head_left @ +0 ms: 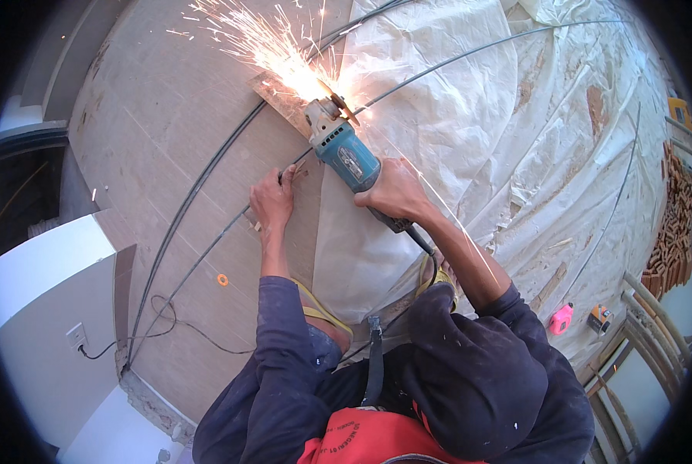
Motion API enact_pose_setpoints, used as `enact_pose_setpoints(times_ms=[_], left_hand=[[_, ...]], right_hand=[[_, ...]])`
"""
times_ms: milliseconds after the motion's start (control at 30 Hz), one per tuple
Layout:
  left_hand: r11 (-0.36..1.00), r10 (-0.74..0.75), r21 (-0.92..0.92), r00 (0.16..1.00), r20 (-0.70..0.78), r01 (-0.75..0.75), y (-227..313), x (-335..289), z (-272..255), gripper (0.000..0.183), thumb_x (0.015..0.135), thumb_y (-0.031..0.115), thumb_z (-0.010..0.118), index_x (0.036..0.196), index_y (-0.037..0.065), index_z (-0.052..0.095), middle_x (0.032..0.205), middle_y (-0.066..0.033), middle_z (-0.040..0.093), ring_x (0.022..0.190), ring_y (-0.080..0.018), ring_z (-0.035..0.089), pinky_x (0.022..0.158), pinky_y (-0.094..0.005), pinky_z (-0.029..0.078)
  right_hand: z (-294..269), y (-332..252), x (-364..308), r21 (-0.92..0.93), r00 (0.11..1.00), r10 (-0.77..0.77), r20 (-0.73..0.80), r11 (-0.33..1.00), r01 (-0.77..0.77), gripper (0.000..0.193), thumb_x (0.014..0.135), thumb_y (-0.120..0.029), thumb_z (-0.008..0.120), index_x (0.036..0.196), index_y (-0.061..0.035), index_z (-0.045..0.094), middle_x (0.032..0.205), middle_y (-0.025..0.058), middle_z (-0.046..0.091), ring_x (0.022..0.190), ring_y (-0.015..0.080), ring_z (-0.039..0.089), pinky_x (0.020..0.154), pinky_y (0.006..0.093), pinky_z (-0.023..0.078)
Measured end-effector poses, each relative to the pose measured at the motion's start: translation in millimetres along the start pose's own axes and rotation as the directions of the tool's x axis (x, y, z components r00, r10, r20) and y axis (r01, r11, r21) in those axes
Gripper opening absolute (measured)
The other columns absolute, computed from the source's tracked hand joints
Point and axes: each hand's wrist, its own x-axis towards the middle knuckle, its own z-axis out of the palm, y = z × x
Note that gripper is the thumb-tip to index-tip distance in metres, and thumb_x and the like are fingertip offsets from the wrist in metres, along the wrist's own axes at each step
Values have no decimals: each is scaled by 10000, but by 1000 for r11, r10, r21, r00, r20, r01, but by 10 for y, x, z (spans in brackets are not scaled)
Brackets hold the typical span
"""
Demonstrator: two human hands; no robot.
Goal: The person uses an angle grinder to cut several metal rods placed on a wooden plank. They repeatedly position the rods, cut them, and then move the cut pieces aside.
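My right hand grips the body of a teal angle grinder from its rear end, with the cord trailing back between my feet. The cutting disc meets a long thin steel rod, and a bright spray of sparks shoots up to the far left. The glare hides the exact point of contact. Closer in on the left, my left hand is closed around the same rod, a short way from the disc. A wooden board lies beneath the rod near the grinder head.
More bent rods run along the tiled floor at left. A wrinkled plastic sheet covers the right side. A cord reaches a wall socket. An orange ring, pink object, small box and stacked bricks lie around.
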Motion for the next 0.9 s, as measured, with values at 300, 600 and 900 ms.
enact_pose_setpoints(times_ms=[300,600,900], left_hand=[[1000,-11,4,1000,10,11,1,-1,-2,597,942,585,425,770,34,576,730,-199,620,743,-409,588,730,-457,403],[1000,-8,5,1000,15,8,2,-2,-1,576,943,569,438,771,39,584,730,-190,626,733,-398,588,727,-449,403],[1000,4,3,1000,-6,-4,-11,-3,1,584,940,578,438,775,38,588,727,-189,628,734,-400,592,727,-458,407]], right_hand=[[-26,-52,-7,39,998,57,30,998,-58,542,543,-295,734,847,146,645,730,284,649,724,381,671,859,408,510],[17,-3,-1,16,1000,-18,-24,1000,18,523,546,-300,732,820,138,651,734,290,649,735,397,667,867,416,501],[-39,-36,1,41,998,38,58,998,-40,501,539,-306,730,798,116,648,721,270,646,715,378,661,759,407,535]])
